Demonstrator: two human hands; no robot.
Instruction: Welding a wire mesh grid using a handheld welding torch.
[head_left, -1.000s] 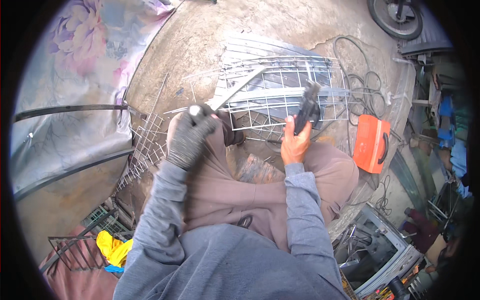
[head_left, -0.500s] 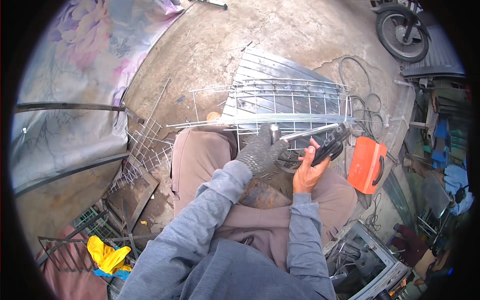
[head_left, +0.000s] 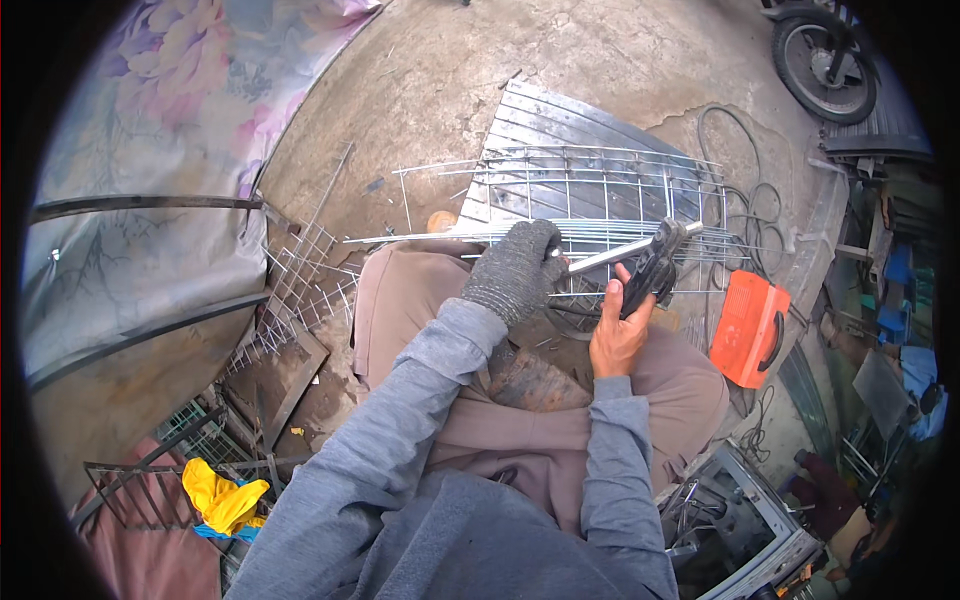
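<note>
My left hand [head_left: 512, 270], in a dark grey knit glove, is curled closed around the near end of a silver bar [head_left: 606, 257]. The bar slopes up to the right into a black tool body [head_left: 652, 278] with a grip. My bare right hand [head_left: 618, 345] grips this black part, index finger and thumb pointing upward. Whatever else the glove covers is hidden. Just beyond my hands lie a bundle of thin straight metal rods [head_left: 400, 238] and a welded wire grid [head_left: 610, 182]. Both lie partly over a ribbed grey metal sheet [head_left: 535, 125].
An orange case with a black handle [head_left: 745, 328] stands right of my knee. Cables [head_left: 740, 150] coil beyond it. More wire mesh [head_left: 300, 262] lies left, beside a flowered sheet [head_left: 150, 150]. A motorbike wheel [head_left: 822, 75] is far right; a metal frame [head_left: 765, 520] stands near right.
My left hand has closed and turned over the bar's end, covering the shiny metal cylinder seen there before. The bar and black tool have tilted slightly. The whole view has shifted a little.
</note>
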